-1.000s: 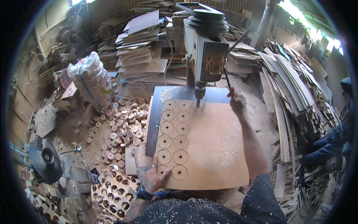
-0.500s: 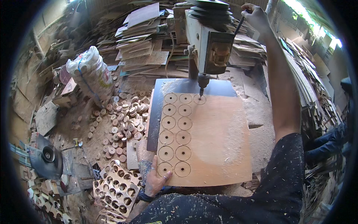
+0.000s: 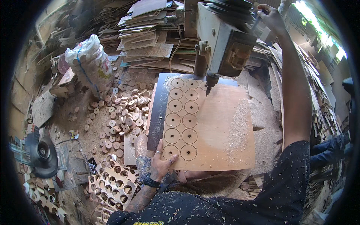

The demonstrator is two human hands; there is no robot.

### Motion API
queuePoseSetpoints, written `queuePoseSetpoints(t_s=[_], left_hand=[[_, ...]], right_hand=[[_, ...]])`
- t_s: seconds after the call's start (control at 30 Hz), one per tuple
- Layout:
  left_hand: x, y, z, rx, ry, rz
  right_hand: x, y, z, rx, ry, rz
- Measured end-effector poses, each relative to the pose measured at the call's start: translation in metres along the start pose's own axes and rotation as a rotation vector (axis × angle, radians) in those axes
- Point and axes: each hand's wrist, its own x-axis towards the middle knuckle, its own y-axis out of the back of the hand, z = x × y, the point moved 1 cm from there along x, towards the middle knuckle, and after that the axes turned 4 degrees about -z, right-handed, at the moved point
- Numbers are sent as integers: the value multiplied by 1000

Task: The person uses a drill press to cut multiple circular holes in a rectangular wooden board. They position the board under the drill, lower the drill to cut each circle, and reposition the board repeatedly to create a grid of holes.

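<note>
A plywood sheet point(image 3: 225, 127) lies on the dark board point(image 3: 162, 101) of a drill press point(image 3: 221, 45). Ring-shaped cuts with centre holes run down its left side in two columns, with a third column's top circle partly behind the chuck point(image 3: 212, 78). The cutter bit point(image 3: 208, 90) points down at the sheet just nearer me than that circle; whether it touches is unclear. My left hand point(image 3: 161, 167) grips the sheet's near left corner, thumb on top. Up at the right, my right hand point(image 3: 270, 18) is closed around the press's feed lever point(image 3: 256, 23).
Loose wooden discs point(image 3: 127, 116) are heaped on the floor at left, beside a filled white sack point(image 3: 90, 67). Nearer stand a fan point(image 3: 42, 152) and perforated offcuts point(image 3: 112, 183). Stacked boards point(image 3: 146, 41) fill the back. At far right is another person's leg point(image 3: 326, 150).
The sheet has slid away from me under the bit, carried along with my left hand. The third column's circle has moved beyond the bit. My right hand stays on the lever.
</note>
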Motion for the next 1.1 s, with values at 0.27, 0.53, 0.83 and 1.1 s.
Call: queuePoseSetpoints(t_s=[0.27,0.53,0.83,1.1], left_hand=[[-2,1,5,106,73,-6],[-3,2,1,0,48,-13],[-2,3,0,-1,38,-31],[2,4,-4,-40,59,-42]], right_hand=[[-25,13,11,143,-58,44],[-158,30,-75,23,22,400],[-312,-5,-126,-33,-206,242],[-269,-32,-125,-480,-238,7]])
